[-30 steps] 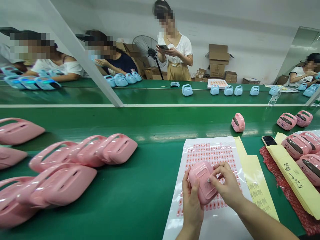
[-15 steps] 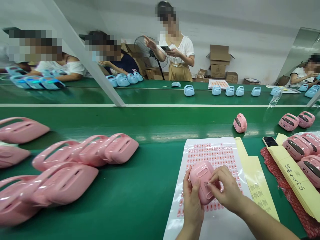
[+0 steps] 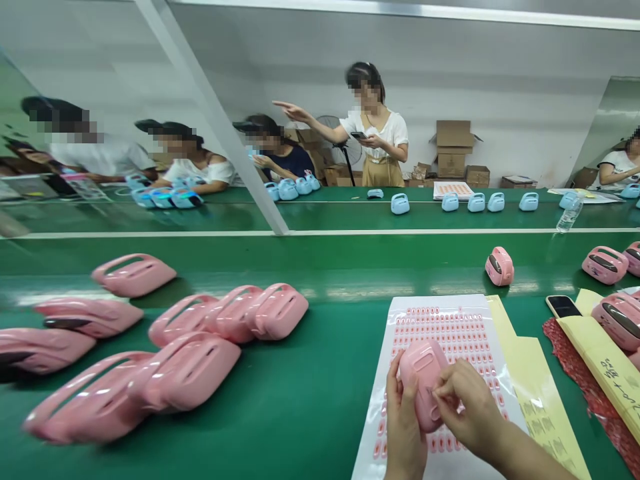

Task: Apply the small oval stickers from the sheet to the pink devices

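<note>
My left hand (image 3: 406, 417) is wrapped round a pink plastic device (image 3: 424, 373), holding it tilted with its underside toward me. Two raised oblong pads stand out on that underside. My right hand (image 3: 467, 407) pinches thumb and fingertips together against the device's surface, near the lower pad. Whatever lies between those fingertips is too small to make out. Beneath both hands lies a white sheet (image 3: 370, 460) carrying rows of small pink-and-red oval stickers. A yellow backing sheet (image 3: 543, 373) sticks out from under its right side.
Pink handled devices (image 3: 195, 373) lie in rows at left. Another pink device (image 3: 500, 267) stands beyond the sheet. At right are a phone (image 3: 563, 306), folded yellow paper (image 3: 600, 360) and red bubble wrap (image 3: 575, 367). Across the bench, people work beside blue devices (image 3: 400, 204); one standing person (image 3: 377, 133) points.
The camera view has swung left and up, so everything sits lower and further right. My hands keep the same hold on the pink device. The standing person's arm now stretches out further.
</note>
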### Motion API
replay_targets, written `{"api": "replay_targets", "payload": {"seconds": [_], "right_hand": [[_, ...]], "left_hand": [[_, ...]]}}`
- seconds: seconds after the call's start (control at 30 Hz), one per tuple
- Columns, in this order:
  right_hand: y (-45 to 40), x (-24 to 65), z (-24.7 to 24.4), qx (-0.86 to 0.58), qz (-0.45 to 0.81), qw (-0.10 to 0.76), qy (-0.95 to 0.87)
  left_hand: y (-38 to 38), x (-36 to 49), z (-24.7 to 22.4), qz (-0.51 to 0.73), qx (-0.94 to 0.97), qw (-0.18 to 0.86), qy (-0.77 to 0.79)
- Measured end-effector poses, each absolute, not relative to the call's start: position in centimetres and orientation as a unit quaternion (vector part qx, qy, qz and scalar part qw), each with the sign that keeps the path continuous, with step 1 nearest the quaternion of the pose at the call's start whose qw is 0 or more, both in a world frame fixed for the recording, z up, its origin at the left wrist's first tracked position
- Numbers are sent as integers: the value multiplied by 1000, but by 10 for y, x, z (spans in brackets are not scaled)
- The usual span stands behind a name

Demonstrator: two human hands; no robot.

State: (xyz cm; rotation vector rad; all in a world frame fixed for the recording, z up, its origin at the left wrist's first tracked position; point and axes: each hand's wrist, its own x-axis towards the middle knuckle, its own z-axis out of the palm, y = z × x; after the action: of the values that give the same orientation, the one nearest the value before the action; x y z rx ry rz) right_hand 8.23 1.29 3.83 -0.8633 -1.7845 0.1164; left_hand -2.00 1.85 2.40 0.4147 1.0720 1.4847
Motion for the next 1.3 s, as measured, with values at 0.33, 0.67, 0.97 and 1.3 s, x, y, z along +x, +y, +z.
{"api": "replay_targets", "payload": {"seconds": [0.33,0.67,0.97,1.3], "right_hand": [[-2,79,56,-337,150,605,-706],[24,95,71,-470,539,504,-484],[24,95,74,-423,617,525,-406],[21,108,79,-391,642,551,-362]], "left_hand": [[28,-26,28,643,148,584,472],[19,-25,42,652,165,583,456],[18,-25,41,657,178,569,461],[21,-28,41,649,159,568,480]]}}
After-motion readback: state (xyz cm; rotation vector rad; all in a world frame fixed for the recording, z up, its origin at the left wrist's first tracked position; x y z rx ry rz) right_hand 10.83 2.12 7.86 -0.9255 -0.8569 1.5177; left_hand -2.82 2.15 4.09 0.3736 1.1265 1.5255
